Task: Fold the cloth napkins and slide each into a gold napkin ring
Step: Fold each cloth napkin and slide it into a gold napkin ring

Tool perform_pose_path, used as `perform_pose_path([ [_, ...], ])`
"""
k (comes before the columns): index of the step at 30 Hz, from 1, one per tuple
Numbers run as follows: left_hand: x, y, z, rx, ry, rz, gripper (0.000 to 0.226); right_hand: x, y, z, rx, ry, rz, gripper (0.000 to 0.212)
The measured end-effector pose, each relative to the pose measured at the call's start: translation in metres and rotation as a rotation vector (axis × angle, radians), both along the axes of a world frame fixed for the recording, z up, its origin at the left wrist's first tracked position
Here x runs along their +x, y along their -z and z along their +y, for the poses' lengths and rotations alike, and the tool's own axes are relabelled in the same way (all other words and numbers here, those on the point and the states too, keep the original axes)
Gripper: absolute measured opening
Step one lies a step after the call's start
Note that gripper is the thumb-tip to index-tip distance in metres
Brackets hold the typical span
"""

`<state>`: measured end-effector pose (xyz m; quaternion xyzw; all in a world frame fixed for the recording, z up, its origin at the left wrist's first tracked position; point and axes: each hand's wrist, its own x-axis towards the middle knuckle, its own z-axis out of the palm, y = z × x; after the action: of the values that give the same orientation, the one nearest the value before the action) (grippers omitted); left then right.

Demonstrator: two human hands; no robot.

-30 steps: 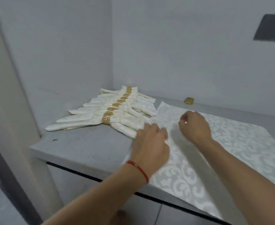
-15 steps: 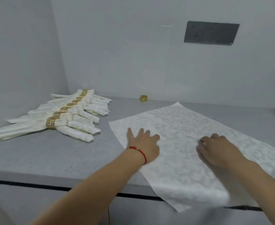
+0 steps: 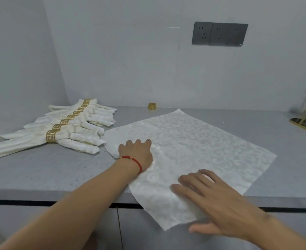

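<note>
One unfolded white patterned napkin (image 3: 193,150) lies flat on the grey bench (image 3: 40,174), its near corner hanging over the front edge. The left hand (image 3: 136,156), a red cord bracelet (image 3: 133,160) on its wrist, presses palm-down on the napkin's left part, fingers straight, its grip holding nothing. The right hand (image 3: 213,201) lies flat on the near corner, fingers spread, likewise gripping nothing. Far left, a row of finished napkins (image 3: 76,130) lies fanned; about seven gold rings show, though the farthest blur together. One loose gold ring (image 3: 152,106) stands by the far wall.
</note>
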<state>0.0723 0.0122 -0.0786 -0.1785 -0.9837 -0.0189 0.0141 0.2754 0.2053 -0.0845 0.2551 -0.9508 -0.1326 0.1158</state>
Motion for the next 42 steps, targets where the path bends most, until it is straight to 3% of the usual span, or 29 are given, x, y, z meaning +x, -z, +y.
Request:
perform_pose_path([
  [3, 0.011, 0.002, -0.015, 0.072, 0.094, 0.148, 0.039, 0.002, 0.007, 0.008, 0.194, 0.082, -0.093, 0.118],
  [5, 0.028, 0.008, -0.029, 0.301, 0.332, 0.265, 0.037, 0.003, 0.014, 0.017, 0.176, 0.099, -0.069, 0.120],
  [7, 0.052, 0.013, -0.044, 0.460, 0.604, 0.171, 0.038, 0.006, 0.016, 0.028, 0.099, 0.077, -0.074, 0.121],
  [8, 0.064, 0.015, -0.051, 0.449, 0.691, 0.084, 0.044, 0.008, 0.017, 0.034, 0.016, 0.076, -0.099, 0.121],
  [11, 0.087, 0.020, -0.063, 0.145, 0.733, -0.032, 0.085, 0.017, 0.016, 0.045, -0.311, 0.140, -0.157, 0.100],
  [12, 0.091, 0.021, -0.061, 0.083, 0.750, 0.019, 0.088, 0.020, 0.015, 0.047, -0.403, 0.154, -0.123, 0.085],
  [14, 0.097, 0.020, -0.051, 0.123, 0.789, 0.145, 0.073, 0.025, 0.011, 0.050, -0.511, 0.197, -0.070, 0.066],
  [16, 0.103, 0.017, -0.040, 0.260, 0.781, 0.208, 0.061, 0.028, -0.001, 0.047, -0.555, 0.259, -0.080, 0.059],
  [18, 0.115, 0.014, -0.032, 0.431, 0.749, 0.281, 0.044, 0.028, -0.015, 0.044, -0.609, 0.272, -0.056, 0.037],
  [20, 0.126, 0.002, -0.029, 0.567, 0.672, 0.249, 0.023, 0.029, -0.030, 0.037, -0.658, 0.254, -0.055, 0.029],
  [22, 0.130, -0.010, -0.028, 0.687, 0.594, 0.112, 0.012, 0.024, -0.045, 0.034, -0.741, 0.277, -0.133, 0.034],
  [24, 0.133, -0.025, -0.032, 0.749, 0.517, -0.092, 0.030, 0.021, -0.059, 0.037, -0.914, 0.441, -0.242, 0.054],
  [27, 0.117, -0.044, -0.033, 0.810, 0.392, -0.370, 0.041, -0.002, -0.077, 0.048, -0.995, 0.686, -0.440, 0.052],
  [32, 0.033, -0.051, -0.018, 0.547, 0.197, -0.325, 0.043, -0.093, -0.086, 0.057, -1.004, 0.566, -0.468, 0.043],
  [37, -0.031, -0.045, -0.001, 0.345, -0.003, -0.251, 0.035, -0.192, -0.056, 0.055, -0.826, 0.621, -0.334, 0.037],
  [42, -0.065, -0.037, 0.015, 0.250, -0.069, -0.101, 0.025, -0.236, -0.047, 0.049, -0.612, 0.700, -0.179, 0.031],
])
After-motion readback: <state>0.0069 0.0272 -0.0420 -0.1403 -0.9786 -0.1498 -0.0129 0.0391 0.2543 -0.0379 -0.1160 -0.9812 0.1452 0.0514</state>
